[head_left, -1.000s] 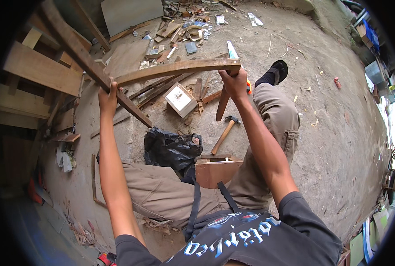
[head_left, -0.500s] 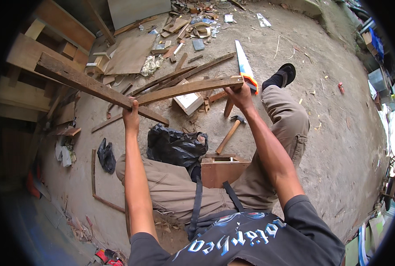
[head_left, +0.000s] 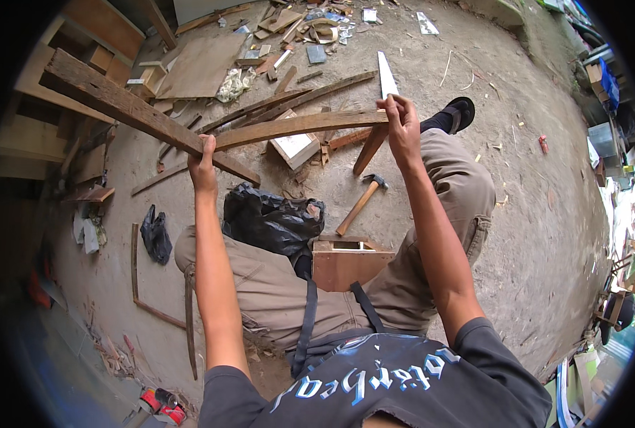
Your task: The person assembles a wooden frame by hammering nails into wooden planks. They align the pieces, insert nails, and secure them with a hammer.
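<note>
Raised in front of me is a wooden frame. Its long dark beam (head_left: pixel 118 100) slants from the upper left, and a slightly bowed crosspiece (head_left: pixel 296 128) runs right to a shorter wooden leg (head_left: pixel 371 150). My left hand (head_left: pixel 203 167) is closed around the joint of beam and crosspiece, thumb on top. At the far right end, my right hand (head_left: pixel 403 132) grips the corner where crosspiece and leg meet, fingers bent over it. Behind that hand lies a handsaw (head_left: pixel 386 75), its handle hidden. A claw hammer (head_left: pixel 360 205) rests on the ground below the leg.
Between my legs stand a wooden box (head_left: pixel 349 265) and a black plastic bag (head_left: pixel 271 221). Loose wood strips (head_left: pixel 310 103) and a white-topped block (head_left: pixel 294 146) lie beyond the frame. Scrap wood (head_left: pixel 282 32) is scattered farther back. Wooden furniture (head_left: pixel 82 164) stands at left.
My right hand has shifted from under the crosspiece's end to over its corner, now covering the saw's handle. My left hand keeps its hold. The whole view has moved slightly.
</note>
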A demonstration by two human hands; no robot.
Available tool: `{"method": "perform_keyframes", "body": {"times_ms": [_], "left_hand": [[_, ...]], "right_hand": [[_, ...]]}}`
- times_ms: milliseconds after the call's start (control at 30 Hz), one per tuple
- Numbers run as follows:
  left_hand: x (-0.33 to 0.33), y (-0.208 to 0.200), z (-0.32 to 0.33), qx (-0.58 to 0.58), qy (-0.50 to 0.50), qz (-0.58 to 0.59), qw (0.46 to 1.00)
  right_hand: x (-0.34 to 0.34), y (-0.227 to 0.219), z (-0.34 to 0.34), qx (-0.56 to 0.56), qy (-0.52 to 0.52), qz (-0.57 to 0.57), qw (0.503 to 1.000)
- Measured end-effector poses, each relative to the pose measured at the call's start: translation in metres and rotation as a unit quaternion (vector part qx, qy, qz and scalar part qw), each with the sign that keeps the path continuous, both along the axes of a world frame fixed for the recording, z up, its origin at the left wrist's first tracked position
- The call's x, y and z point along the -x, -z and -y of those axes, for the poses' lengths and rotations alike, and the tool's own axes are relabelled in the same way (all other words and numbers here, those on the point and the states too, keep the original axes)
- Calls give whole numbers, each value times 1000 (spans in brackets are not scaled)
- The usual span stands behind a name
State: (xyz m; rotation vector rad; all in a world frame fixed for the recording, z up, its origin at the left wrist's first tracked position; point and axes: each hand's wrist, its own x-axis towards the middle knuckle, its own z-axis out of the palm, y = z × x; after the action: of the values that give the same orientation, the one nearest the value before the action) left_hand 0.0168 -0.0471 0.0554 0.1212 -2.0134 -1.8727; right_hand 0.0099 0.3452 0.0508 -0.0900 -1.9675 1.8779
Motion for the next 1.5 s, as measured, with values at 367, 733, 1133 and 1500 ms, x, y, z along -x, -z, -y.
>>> {"method": "perform_keyframes", "body": {"times_ms": [367, 733, 1133, 1500], "left_hand": [[-19, 29, 15, -68, 1, -27, 997], [-16, 22, -1, -54, -7, -32, 998], [-13, 26, 1, -55, -12, -42, 998], [-15, 34, 2, -37, -27, -52, 998]], "right_hand": [[-27, 24, 12, 52, -39, 4, 998], [-24, 22, -4, -46, -42, 13, 998], [-27, 45, -10, -10, -113, -17, 993], [-14, 64, -33, 180, 14, 53, 982]]}}
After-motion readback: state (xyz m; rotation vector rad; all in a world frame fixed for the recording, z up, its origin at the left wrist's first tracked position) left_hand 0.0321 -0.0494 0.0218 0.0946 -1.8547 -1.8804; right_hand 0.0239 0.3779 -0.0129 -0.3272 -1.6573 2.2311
